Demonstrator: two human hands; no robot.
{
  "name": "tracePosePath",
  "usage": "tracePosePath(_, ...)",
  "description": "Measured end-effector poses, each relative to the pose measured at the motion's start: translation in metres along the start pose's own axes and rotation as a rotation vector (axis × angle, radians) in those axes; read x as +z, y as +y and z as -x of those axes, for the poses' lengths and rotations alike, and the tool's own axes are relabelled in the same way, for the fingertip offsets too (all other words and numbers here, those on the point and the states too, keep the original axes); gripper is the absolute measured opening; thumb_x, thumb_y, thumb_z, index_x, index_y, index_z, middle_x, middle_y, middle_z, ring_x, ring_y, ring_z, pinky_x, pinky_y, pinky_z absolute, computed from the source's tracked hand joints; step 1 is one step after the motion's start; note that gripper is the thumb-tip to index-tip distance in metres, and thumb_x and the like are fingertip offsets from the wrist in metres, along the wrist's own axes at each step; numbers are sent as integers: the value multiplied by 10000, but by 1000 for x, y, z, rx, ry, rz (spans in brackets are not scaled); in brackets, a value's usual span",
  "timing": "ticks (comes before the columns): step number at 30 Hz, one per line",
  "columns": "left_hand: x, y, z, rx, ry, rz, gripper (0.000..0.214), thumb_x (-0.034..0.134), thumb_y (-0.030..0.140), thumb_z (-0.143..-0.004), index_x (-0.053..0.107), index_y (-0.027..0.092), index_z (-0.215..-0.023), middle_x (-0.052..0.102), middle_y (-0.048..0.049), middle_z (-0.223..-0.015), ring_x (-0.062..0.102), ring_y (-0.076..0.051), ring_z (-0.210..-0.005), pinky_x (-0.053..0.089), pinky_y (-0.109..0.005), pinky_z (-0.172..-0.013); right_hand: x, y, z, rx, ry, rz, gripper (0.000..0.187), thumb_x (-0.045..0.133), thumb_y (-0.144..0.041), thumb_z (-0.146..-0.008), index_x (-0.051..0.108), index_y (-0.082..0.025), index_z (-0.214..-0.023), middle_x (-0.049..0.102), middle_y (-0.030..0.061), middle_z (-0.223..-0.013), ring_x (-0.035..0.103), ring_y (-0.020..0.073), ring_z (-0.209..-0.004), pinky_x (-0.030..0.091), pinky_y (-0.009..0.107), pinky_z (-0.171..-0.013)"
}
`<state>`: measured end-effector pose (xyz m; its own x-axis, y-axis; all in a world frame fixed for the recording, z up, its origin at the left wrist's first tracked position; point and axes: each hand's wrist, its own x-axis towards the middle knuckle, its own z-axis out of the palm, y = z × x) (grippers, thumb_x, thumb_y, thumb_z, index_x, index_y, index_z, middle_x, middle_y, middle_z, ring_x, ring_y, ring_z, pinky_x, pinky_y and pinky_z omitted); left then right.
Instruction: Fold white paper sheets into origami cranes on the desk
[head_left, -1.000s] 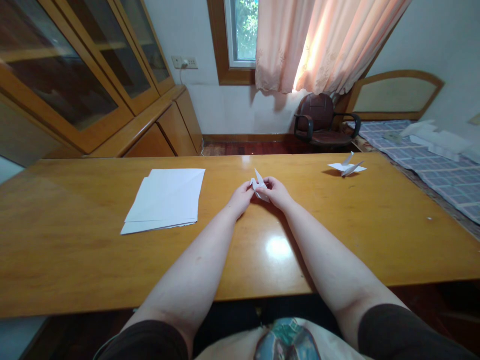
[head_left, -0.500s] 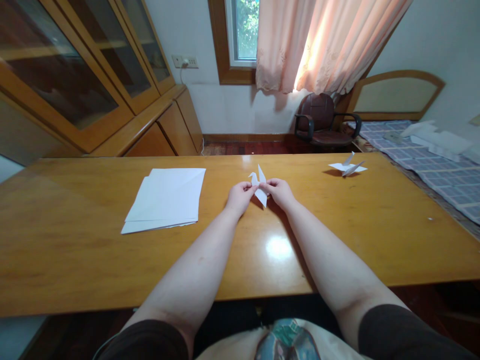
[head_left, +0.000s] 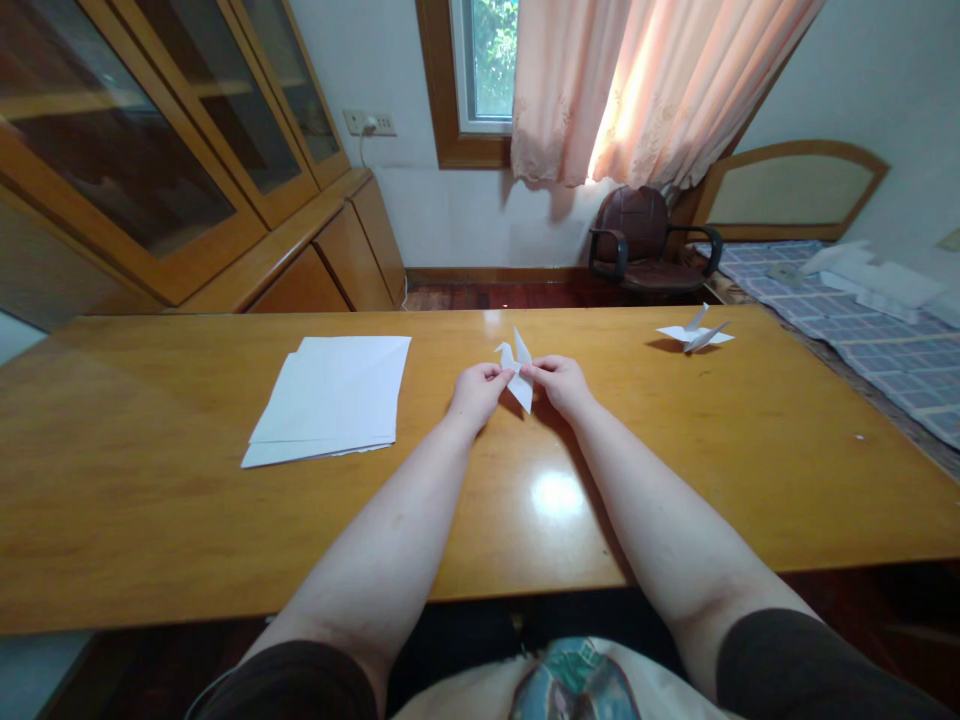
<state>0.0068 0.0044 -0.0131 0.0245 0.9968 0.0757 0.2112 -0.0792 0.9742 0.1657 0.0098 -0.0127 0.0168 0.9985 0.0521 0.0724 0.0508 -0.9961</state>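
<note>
A white paper crane (head_left: 520,388) is held just above the table in front of me, its bent head to the left and its pointed tail upward. My left hand (head_left: 480,391) pinches its left side between thumb and fingers. On the other side, my right hand (head_left: 559,382) grips the crane's right edge near the base of the tail. One wing points down toward me; the far wing is mostly hidden. A second paper crane (head_left: 696,333) stands with spread wings at the table's far right.
A stack of white paper sheets (head_left: 330,390) lies to the left on the wooden table (head_left: 150,500). Beyond the table stand a brown armchair (head_left: 637,235) and a bed (head_left: 847,300) at the right. A glass-door cabinet (head_left: 300,215) lines the left wall.
My right fingers have shifted slightly outward on the crane, from its middle toward its right edge. The crane has moved a touch to the left. The rest is unchanged.
</note>
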Motion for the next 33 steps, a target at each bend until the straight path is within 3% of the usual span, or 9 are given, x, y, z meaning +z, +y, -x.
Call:
tracePosePath(7, -3, 4, 0, 64, 120, 66, 219, 672, 395, -712, 677, 180, -672, 643, 3, -631, 557, -154, -632, 395, -249, -634, 5, -3, 3, 48, -9, -14, 374, 724, -521, -610, 526, -214, -688, 573, -22, -553, 488, 116, -461, 419, 256, -464)
tracePosePath(10, -3, 0, -2, 75, 153, 87, 226, 706, 395, -694, 712, 181, -765, 687, -27, -749, 586, -165, -700, 421, -261, -702, 6, -3, 4, 37, -58, -2, 393, 716, -537, -618, 491, -217, -655, 577, -16, -556, 517, 124, -488, 439, 261, -496)
tracePosePath(16, 3, -4, -2, -108, 60, 411, 445, 499, 557, -846, 695, 158, -868, 703, -81, -833, 637, -172, -747, 481, -301, -741, 5, -2, 4, -21, -68, -44, 346, 717, -498, -627, 584, -188, -706, 621, -9, -664, 539, 116, -582, 439, 246, -570)
tracePosePath(20, 4, 1, -2, -173, 53, 594, 312, 668, 379, -779, 641, 168, -1007, 676, -92, -1054, 638, -166, -928, 480, -303, -857, 1, -8, 6, 68, -191, -133, 369, 719, -515, -629, 573, -194, -738, 629, -14, -652, 572, 126, -570, 452, 247, -555)
tracePosePath(23, 2, 2, -4, -202, 59, 677, 517, 742, 196, -690, 558, 194, -1173, 604, -109, -1213, 618, -177, -1025, 475, -315, -907, -2, -10, 7, 140, -294, -135, 379, 714, -522, -649, 568, -192, -763, 615, -14, -603, 562, 121, -492, 425, 231, -468)
tracePosePath(27, -1, 1, -5, -281, 105, 697, 684, 741, 85, -648, 480, 229, -1264, 642, -67, -1123, 630, -168, -1005, 486, -309, -899, -7, -5, 3, 142, -206, -59, 354, 729, -491, -656, 556, -187, -711, 554, -31, -509, 456, 81, -380, 277, 197, -348)
tracePosePath(30, -3, 0, -6, -306, 113, 712, 479, 731, 112, -678, 577, 198, -1124, 678, -45, -1001, 646, -149, -934, 495, -291, -871, -9, -1, -2, 160, -93, -131, 346, 755, -461, -631, 557, -187, -706, 530, -40, -492, 430, 78, -382, 271, 200, -343)
tracePosePath(33, -4, 0, -7, -302, 50, 739, 222, 713, 200, -731, 648, 150, -938, 698, -61, -917, 652, -137, -841, 514, -283, -819, -8, -1, -5, 181, -62, -284, 342, 768, -440, -611, 584, -183, -743, 573, -21, -563, 475, 87, -452, 342, 205, -383)
